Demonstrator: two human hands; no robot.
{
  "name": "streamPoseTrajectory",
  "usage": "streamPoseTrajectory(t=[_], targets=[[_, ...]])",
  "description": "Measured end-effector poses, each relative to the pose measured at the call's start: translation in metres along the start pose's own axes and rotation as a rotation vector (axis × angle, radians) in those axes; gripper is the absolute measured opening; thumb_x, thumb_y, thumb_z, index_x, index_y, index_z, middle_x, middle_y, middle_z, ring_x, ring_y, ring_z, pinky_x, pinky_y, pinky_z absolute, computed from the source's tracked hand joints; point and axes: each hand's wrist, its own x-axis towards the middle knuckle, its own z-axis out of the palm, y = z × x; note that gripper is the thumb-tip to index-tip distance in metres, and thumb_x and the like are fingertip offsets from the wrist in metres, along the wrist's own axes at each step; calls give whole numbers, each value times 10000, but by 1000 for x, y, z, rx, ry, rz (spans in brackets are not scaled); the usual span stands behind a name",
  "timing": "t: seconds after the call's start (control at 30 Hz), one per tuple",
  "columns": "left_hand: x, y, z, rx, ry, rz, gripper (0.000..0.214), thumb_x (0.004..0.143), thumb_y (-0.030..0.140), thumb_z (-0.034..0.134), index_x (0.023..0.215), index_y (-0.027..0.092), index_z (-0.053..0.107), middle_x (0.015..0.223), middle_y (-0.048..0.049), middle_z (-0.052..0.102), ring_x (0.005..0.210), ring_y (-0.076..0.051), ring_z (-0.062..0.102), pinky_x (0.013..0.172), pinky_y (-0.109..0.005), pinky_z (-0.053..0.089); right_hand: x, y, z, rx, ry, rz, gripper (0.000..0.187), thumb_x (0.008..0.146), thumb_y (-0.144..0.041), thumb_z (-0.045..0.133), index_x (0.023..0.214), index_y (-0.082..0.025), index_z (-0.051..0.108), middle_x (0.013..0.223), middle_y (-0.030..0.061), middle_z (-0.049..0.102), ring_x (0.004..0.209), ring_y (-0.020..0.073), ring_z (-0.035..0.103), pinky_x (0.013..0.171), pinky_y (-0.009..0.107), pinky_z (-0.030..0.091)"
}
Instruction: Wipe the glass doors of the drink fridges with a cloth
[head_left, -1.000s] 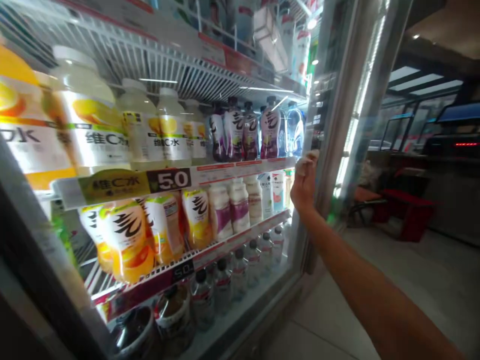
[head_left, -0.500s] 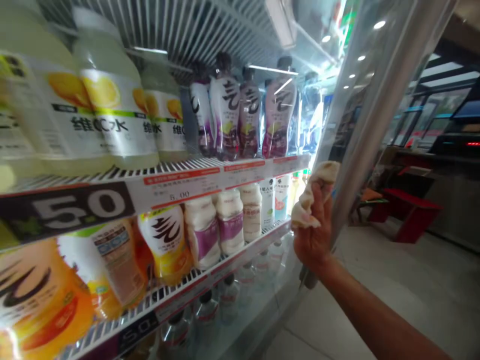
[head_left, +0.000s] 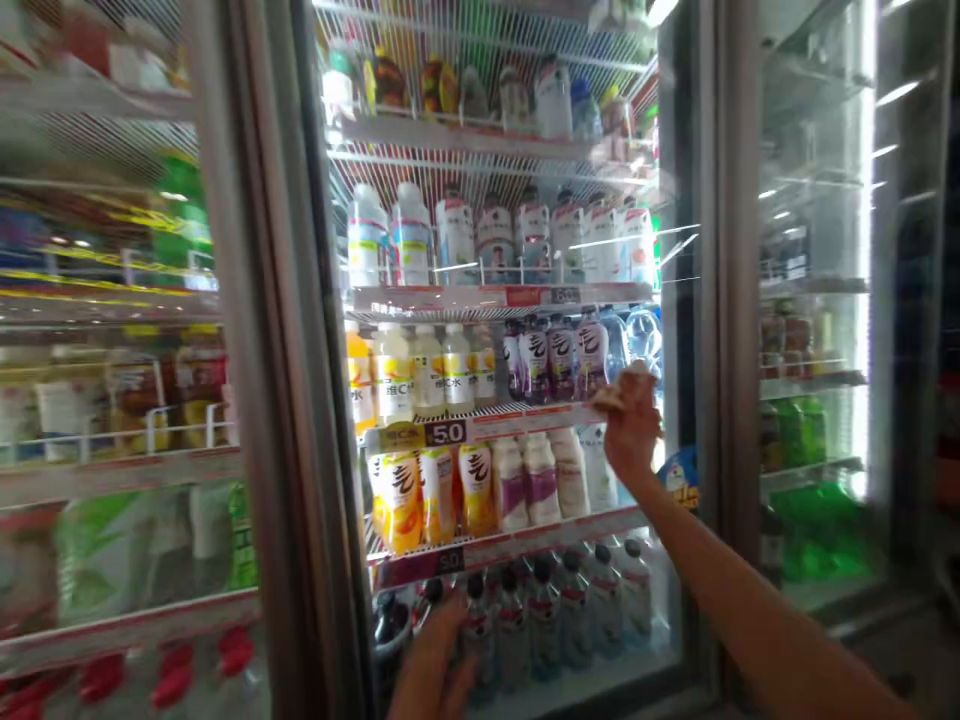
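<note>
My right hand [head_left: 632, 440] grips a crumpled, pale cloth [head_left: 611, 397] in front of the middle cooler, at the height of the purple-labelled bottles [head_left: 561, 352]. The cloth covers part of the shelf edge behind it; whether it touches the door glass I cannot tell. Low in the picture, my left hand [head_left: 435, 660] is blurred, its fingers apart with nothing visible in them. It is in front of the clear bottles [head_left: 544, 610] on the bottom shelf. Light streaks lie across the glass of the middle door.
Metal door frames [head_left: 281, 400] stand left and right of the middle cooler. Another stocked cooler [head_left: 127, 480] is on the left, and one with green bottles [head_left: 817, 520] is on the right. Shelves hold orange-labelled bottles [head_left: 401, 500] and white bottles [head_left: 540, 485].
The view has pulled back from the shelves and turned, now showing the whole cooler front. My right hand still holds the cloth. My left hand has come into view at the bottom.
</note>
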Motion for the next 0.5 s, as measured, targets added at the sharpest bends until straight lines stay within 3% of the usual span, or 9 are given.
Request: streamPoseTrajectory(t=[0.03, 0.07, 0.1, 0.17, 0.23, 0.27, 0.3, 0.43, 0.5], targets=[[7, -7, -21, 28, 100, -66, 367, 919, 255, 298, 1233, 189, 477, 1334, -132, 450, 1240, -233, 421, 1006, -462, 389, 3, 0, 0, -15, 35, 126, 517, 844, -188, 364, 1358, -143, 393, 1458, 176, 264, 1347, 316, 250, 976, 542, 342], [15, -12, -41, 72, 270, -126, 378, 904, 246, 301, 1220, 164, 492, 1328, -137, 465, 1254, -248, 411, 1025, -485, 365, -1, -9, 0, -14, 22, 144, 527, 838, -191, 381, 1362, -126, 385, 1463, 191, 245, 1350, 325, 239, 974, 543, 343], [23, -17, -60, 119, 399, -129, 379, 885, 245, 333, 1206, 141, 505, 1327, -146, 470, 1265, -261, 400, 1043, -492, 338, -11, -25, 0, 7, -43, 53, 525, 836, -176, 386, 1357, -115, 392, 1461, 196, 248, 1357, 322, 221, 992, 535, 328], [37, -24, -88, 219, 534, -97, 377, 839, 214, 388, 1181, 140, 527, 1341, -141, 467, 1282, -272, 383, 1051, -479, 324, -39, -67, 2, 60, -252, -306, 519, 831, -119, 379, 1345, -186, 420, 1451, 131, 313, 1374, 272, 192, 1046, 512, 266], [46, -30, -101, 308, 595, -93, 404, 797, 165, 416, 1184, 133, 525, 1351, -144, 459, 1283, -277, 384, 1044, -460, 333, -56, -98, 4, 123, -390, -623, 519, 834, -119, 405, 1336, -249, 427, 1443, 69, 350, 1374, 223, 204, 1081, 470, 225], [48, -32, -102, 343, 614, -94, 428, 778, 139, 420, 1195, 131, 518, 1356, -144, 455, 1282, -277, 387, 1039, -455, 340, -56, -106, 6, 130, -400, -677, 514, 835, -119, 411, 1330, -257, 434, 1440, 59, 357, 1372, 213, 211, 1085, 460, 218], [50, -35, -99, 372, 636, -93, 450, 763, 116, 421, 1203, 131, 512, 1358, -143, 453, 1279, -276, 391, 1034, -453, 346, -49, -108, 8, 119, -365, -643, 503, 840, -123, 412, 1327, -246, 439, 1442, 70, 351, 1372, 219, 211, 1080, 463, 220], [59, -45, -78, 428, 751, -49, 485, 746, 95, 432, 1223, 153, 500, 1368, -134, 443, 1297, -282, 365, 1023, -466, 359, -1, -110, 20, 34, -43, -126, 500, 869, -167, 385, 1369, -159, 383, 1469, 156, 263, 1381, 289, 156, 1037, 515, 251], [66, -47, -73, 418, 804, -21, 470, 764, 107, 428, 1228, 152, 486, 1363, -135, 448, 1306, -278, 351, 1030, -468, 353, 3, -129, 27, 55, -61, -231, 532, 868, -172, 396, 1396, -173, 333, 1470, 138, 270, 1384, 278, 147, 1048, 502, 238]])
